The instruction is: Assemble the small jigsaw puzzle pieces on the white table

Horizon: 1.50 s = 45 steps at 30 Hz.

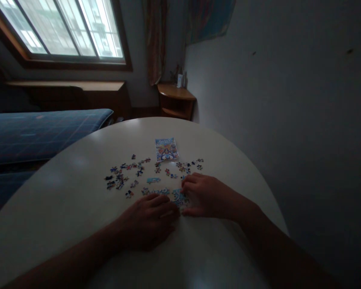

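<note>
A small joined section of light-blue jigsaw puzzle [178, 195] lies flat on the white round table between my hands. My left hand [152, 218] rests palm down just below it, fingers stretched toward its lower edge and partly covering a joined strip of pieces [163, 192]. From the right, my right hand [200, 195] reaches in with its fingertips at the section's right edge. Its thumb lies apart, lower down, and bits of puzzle show in the gap. A short blue joined strip [153, 180] lies above my left hand. Dim light hides the fingertip contact.
Loose jigsaw pieces [118, 176] lie scattered on the left, with more pieces [188, 165] at the upper right. Behind them is a printed picture packet [166, 149]. The table [87, 200] stands near a wall, a blue-covered bed [48, 132] and a corner shelf [176, 91].
</note>
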Each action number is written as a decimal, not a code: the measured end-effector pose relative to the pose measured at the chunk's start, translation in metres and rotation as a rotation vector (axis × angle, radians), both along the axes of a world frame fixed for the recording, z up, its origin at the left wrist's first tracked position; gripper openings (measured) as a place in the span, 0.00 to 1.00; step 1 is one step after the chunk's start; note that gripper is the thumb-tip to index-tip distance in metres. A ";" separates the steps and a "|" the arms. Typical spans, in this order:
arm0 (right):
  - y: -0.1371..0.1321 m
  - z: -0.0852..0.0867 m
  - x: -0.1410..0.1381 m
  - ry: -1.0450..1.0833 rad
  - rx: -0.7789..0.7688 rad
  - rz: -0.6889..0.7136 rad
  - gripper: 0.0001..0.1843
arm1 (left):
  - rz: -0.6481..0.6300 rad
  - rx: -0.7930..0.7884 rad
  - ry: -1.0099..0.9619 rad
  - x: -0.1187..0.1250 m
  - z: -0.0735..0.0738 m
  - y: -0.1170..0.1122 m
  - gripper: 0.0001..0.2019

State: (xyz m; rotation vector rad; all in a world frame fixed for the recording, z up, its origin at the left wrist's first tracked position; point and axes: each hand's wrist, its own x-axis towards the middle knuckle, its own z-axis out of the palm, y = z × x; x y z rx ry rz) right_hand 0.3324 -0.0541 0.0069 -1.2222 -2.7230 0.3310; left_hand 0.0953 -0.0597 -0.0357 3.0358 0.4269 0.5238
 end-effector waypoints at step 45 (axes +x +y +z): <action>-0.009 -0.008 -0.020 -0.070 0.121 0.094 0.09 | -0.058 -0.110 -0.090 -0.008 -0.005 0.010 0.11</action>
